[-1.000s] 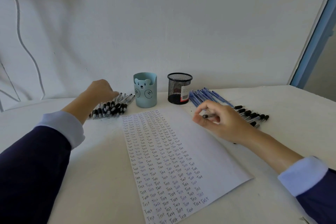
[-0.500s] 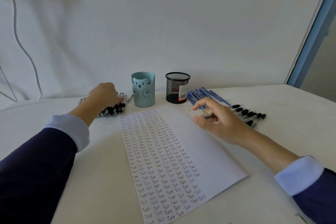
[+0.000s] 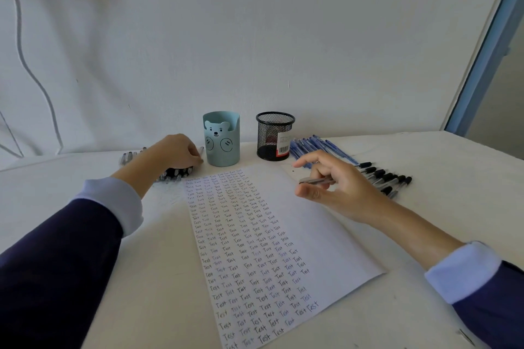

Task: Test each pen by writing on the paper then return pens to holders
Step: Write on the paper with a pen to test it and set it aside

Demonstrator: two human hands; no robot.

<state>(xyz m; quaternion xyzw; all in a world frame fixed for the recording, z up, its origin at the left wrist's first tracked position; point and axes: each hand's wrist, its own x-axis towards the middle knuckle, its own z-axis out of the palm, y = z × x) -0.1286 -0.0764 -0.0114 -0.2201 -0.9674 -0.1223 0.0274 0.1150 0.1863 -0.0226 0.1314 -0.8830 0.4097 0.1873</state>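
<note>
A white paper (image 3: 317, 235), its left half filled with rows of the word "Test", lies in the middle of the table. My right hand (image 3: 337, 187) hovers over its upper right corner and holds a pen (image 3: 314, 181) lying across its fingers. My left hand (image 3: 177, 151) reaches into the pile of black pens (image 3: 175, 173) left of the teal bear holder (image 3: 221, 139), fingers curled around pens there. A black mesh holder (image 3: 274, 136) stands right of the bear holder. Both holders look empty.
Blue pens (image 3: 314, 146) lie fanned to the right of the mesh holder, with a row of black-capped pens (image 3: 388, 178) beside them. A white wall stands close behind the table. A cable (image 3: 31, 71) hangs at far left. A blue door frame (image 3: 490, 45) rises at right.
My left hand has slid right along the black pen pile toward the bear holder. My right hand has shifted the pen in its fingers and lifted slightly.
</note>
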